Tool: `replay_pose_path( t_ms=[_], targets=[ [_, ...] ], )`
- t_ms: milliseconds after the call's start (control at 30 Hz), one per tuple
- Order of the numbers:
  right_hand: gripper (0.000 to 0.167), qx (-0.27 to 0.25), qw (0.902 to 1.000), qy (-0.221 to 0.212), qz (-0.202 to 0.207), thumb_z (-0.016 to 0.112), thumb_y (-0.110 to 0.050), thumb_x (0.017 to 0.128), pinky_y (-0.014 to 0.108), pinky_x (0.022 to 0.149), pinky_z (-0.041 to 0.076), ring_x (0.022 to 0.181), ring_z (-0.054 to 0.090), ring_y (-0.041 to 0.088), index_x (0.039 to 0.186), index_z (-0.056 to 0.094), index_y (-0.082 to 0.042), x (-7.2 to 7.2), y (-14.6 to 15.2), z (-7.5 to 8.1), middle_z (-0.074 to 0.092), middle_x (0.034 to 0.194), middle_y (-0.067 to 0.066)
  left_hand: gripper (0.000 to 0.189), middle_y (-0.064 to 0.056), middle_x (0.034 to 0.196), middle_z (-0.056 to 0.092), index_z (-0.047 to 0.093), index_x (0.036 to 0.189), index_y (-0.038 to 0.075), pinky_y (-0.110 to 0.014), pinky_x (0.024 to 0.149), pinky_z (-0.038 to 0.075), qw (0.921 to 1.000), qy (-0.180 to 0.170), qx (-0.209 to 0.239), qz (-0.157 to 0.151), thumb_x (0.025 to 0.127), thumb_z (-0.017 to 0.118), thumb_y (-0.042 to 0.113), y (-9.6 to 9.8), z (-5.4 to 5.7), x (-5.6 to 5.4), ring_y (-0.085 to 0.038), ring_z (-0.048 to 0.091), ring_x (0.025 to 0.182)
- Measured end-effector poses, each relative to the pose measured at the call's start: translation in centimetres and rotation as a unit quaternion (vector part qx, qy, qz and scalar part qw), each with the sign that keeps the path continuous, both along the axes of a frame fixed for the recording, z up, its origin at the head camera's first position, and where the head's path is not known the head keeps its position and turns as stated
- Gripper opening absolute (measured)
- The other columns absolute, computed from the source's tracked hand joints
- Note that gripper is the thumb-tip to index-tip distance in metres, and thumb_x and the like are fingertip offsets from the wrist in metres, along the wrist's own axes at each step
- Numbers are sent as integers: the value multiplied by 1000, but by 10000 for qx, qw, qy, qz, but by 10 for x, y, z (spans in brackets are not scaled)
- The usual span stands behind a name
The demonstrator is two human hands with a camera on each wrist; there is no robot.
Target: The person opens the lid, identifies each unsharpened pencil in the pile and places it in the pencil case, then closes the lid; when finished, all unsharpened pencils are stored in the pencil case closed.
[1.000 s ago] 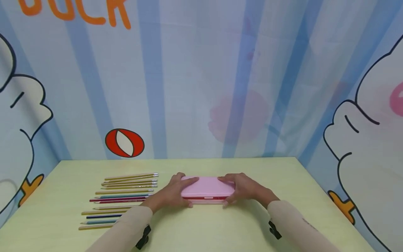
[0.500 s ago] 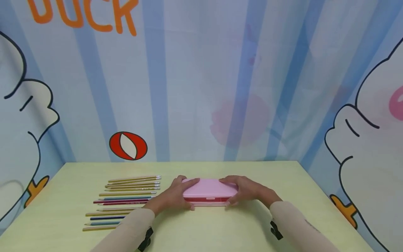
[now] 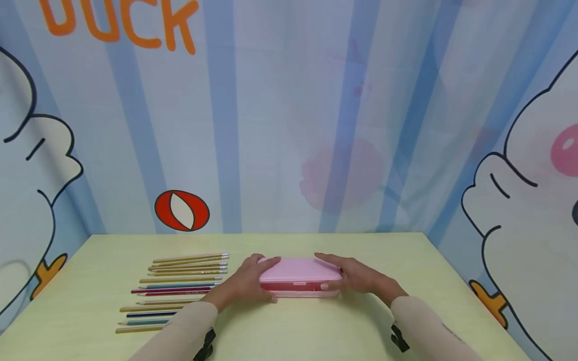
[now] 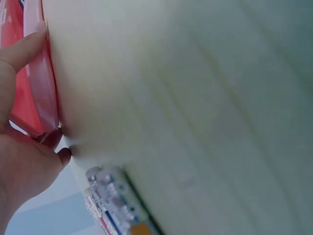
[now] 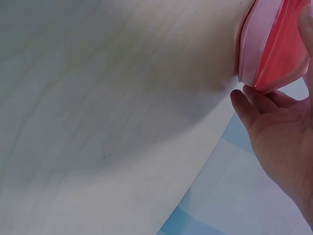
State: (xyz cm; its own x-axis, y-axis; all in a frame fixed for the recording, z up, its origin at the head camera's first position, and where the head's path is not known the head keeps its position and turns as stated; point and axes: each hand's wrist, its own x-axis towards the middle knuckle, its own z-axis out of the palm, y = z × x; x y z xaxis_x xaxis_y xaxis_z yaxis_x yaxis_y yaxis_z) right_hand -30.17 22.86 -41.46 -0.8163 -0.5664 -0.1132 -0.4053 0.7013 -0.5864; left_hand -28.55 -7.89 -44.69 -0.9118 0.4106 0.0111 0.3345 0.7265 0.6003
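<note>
A pink pencil case (image 3: 301, 271) lies on the table with its lid (image 3: 300, 266) raised a little along the near side. Red inner material shows in the gap, and the pale pink base (image 4: 41, 73) rests on the tabletop. My left hand (image 3: 246, 281) grips the left end, thumb low against the base and fingers round the far side. On the right end, my right hand (image 3: 356, 273) holds the lid, with its thumb at the gap. In the right wrist view its fingertips (image 5: 244, 105) are at the case's end. The case's contents are hidden.
Several pencils (image 3: 189, 280) lie in a loose row on the table left of the case, some covered by my left sleeve (image 3: 180, 331). Their eraser ends point towards the case. A striped cloth backdrop (image 3: 280, 125) stands behind the pale yellow table (image 3: 289, 331).
The gap between lid and base has widened, most at the right. My right thumb has moved up from the base to the gap. The left hand keeps its hold.
</note>
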Motion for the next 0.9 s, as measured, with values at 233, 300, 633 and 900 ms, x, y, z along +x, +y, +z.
replay_pose_path(
  t_ms=[233, 300, 633, 900],
  targets=[
    [79, -116, 9998, 140, -97, 69, -42, 92, 60, 113, 34, 146, 36, 39, 158, 31, -24, 3, 0, -1, 34, 161, 15, 88, -17, 142, 49, 41, 153, 24, -59, 99, 48, 9997, -133, 159, 95, 77, 84, 36, -11, 2, 1, -32, 45, 125],
    [77, -148, 9997, 163, -125, 68, -43, 93, 60, 113, 34, 145, 37, 38, 158, 30, -26, 4, 0, -1, 34, 161, 15, 89, -16, 139, 52, 40, 154, 22, -58, 99, 48, 9997, -89, 236, 72, 78, 84, 33, -13, 3, 1, -31, 45, 125],
    [75, -359, 9978, 291, -475, 58, -50, 97, 65, 108, 37, 140, 44, 42, 160, 21, -35, 2, 2, -5, 39, 157, 20, 113, -14, 126, 61, 22, 160, 21, -56, 101, 48, 9987, 118, 398, 289, 71, 91, 28, -15, 1, 0, -30, 53, 115],
    [80, -499, 9912, 380, -1169, 56, -55, 96, 60, 106, 42, 127, 59, 38, 160, 11, -39, 0, -7, -5, 49, 149, 20, 128, -19, 134, 60, 5, 162, 21, -54, 106, 45, 9972, 172, 450, 573, 69, 92, 28, -15, -2, 3, -32, 59, 119]
  ],
)
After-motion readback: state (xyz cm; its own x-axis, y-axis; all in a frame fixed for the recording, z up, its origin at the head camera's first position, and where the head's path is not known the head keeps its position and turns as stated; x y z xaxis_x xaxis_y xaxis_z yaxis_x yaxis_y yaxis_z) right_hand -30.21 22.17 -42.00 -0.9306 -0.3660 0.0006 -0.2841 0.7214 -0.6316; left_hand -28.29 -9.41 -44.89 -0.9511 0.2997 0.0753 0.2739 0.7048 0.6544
